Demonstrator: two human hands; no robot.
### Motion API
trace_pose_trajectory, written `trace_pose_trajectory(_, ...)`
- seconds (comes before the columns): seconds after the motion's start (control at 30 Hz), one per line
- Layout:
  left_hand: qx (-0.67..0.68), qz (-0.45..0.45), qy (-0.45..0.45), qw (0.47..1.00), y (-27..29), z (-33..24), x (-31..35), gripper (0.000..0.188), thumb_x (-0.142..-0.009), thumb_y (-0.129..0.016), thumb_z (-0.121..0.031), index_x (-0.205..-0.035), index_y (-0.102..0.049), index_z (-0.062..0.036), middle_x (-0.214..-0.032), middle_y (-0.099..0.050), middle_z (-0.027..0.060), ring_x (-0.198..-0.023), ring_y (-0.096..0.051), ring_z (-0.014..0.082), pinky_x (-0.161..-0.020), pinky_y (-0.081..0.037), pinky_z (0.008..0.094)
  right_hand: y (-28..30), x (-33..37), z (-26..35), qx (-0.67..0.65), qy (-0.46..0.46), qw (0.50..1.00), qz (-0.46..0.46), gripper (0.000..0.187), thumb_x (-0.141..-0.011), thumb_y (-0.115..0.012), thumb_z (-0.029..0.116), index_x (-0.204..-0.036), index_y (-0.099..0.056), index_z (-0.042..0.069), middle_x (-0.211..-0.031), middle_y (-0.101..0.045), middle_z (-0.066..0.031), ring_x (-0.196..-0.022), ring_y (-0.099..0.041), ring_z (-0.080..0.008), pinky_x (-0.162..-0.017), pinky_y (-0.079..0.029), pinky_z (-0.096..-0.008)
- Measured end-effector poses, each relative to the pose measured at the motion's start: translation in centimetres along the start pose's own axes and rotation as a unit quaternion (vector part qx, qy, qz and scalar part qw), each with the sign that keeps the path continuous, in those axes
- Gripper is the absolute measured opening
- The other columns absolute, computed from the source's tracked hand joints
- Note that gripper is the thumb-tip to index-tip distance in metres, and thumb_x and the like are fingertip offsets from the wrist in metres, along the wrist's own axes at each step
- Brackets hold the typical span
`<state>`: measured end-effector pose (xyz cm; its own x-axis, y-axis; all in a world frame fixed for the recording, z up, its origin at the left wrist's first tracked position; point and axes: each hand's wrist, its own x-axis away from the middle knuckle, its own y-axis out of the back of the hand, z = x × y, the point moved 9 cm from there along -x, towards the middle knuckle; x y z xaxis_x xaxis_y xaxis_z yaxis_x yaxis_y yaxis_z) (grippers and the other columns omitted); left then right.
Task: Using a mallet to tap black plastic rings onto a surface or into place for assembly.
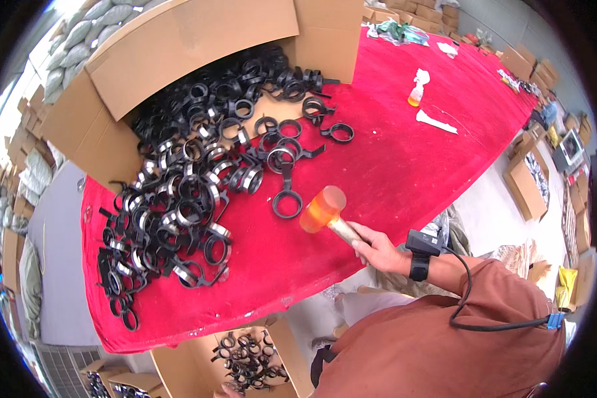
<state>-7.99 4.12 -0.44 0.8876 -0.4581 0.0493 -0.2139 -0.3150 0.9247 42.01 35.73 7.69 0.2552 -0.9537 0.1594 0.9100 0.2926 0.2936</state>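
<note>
My right hand [373,247] is closed round the pale handle of a mallet [324,209], its translucent orange head above the red cloth. Close to the head, a black ring part with a short arm [287,204] lies on the cloth. A large heap of black ring parts [179,199], many with shiny metal bands, spreads over the left of the table. Only a bit of my left hand [229,391] shows at the lower edge, beside an open carton [189,365] with more ring parts [251,358] inside; its fingers are mostly cut off.
An open cardboard box [199,50] lies on its side at the table's back, spilling parts. On the red cloth [378,166] stand a spray bottle [418,88] and a white tool-like piece [436,122]. Cartons [527,182] stand on the floor at right. A cable [491,327] runs from my right wrist.
</note>
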Motion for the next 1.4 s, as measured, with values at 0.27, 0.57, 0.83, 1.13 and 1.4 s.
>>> trace_pose_trajectory(0.27, 0.247, 0.128, -0.423, 0.862, -3.7, -37.1, 7.0, 0.050, -0.077, -0.065, -0.011, -0.119, -0.046, 0.0089, -0.120, -0.046, 0.0275, -0.112, -0.045, 0.0406, -0.098, -0.036, 0.0454, 6.9, -4.6, -2.0, -0.165, -0.081, 0.971, -0.152, 0.047, -0.096, -0.043, 0.019, -0.141, -0.032, 0.012, -0.071, -0.052, -0.0019, -0.054, -0.052, -0.0095, -0.047, -0.046, -0.0250)
trace_pose_trajectory(0.57, 0.056, 0.259, -0.594, 0.759, -15.0, -53.3, 13.0, 0.062, -0.076, -0.066, -0.019, -0.130, -0.041, 0.0017, -0.131, -0.044, 0.0218, -0.112, -0.043, 0.0377, -0.096, -0.036, 0.0458, 12.1, -7.9, -5.0, -0.171, -0.108, 0.961, -0.188, 0.047, -0.096, -0.044, 0.019, -0.141, -0.032, 0.012, -0.073, -0.052, -0.0024, -0.054, -0.052, -0.0099, -0.047, -0.046, -0.0255)
trace_pose_trajectory(0.83, 0.058, 0.046, -0.741, 0.667, -12.3, -64.2, 16.0, 0.051, -0.069, -0.070, -0.020, -0.115, -0.052, -0.0047, -0.124, -0.049, 0.0110, -0.119, -0.041, 0.0287, -0.102, -0.025, 0.0525, 14.3, -8.8, -8.5, -0.229, -0.132, 0.944, -0.198, 0.049, -0.096, -0.042, 0.020, -0.142, -0.029, 0.014, -0.069, -0.053, -0.0030, -0.053, -0.051, -0.0109, -0.047, -0.046, -0.0257)
trace_pose_trajectory(1.13, -0.294, 0.139, -0.649, 0.688, -17.5, -72.0, 9.0, 0.102, -0.063, -0.059, -0.072, -0.138, -0.035, -0.0082, -0.138, -0.043, 0.0081, -0.133, -0.031, 0.0234, -0.101, -0.005, 0.0707, 14.0, -9.3, -9.0, -0.262, -0.149, 0.939, -0.165, 0.049, -0.097, -0.040, 0.022, -0.143, -0.026, 0.013, -0.071, -0.054, -0.0049, -0.054, -0.052, -0.0115, -0.047, -0.046, -0.0267)
trace_pose_trajectory(1.4, -0.259, 0.082, -0.679, 0.682, -13.3, -66.9, 3.9, 0.091, -0.065, -0.056, -0.071, -0.131, -0.046, -0.0090, -0.133, -0.047, 0.0057, -0.131, -0.034, 0.0202, -0.101, -0.006, 0.0706, 14.1, -9.7, -9.3, -0.269, -0.135, 0.942, -0.151, 0.051, -0.097, -0.040, 0.025, -0.144, -0.024, 0.015, -0.071, -0.054, -0.0063, -0.053, -0.052, -0.0124, -0.047, -0.046, -0.0268)
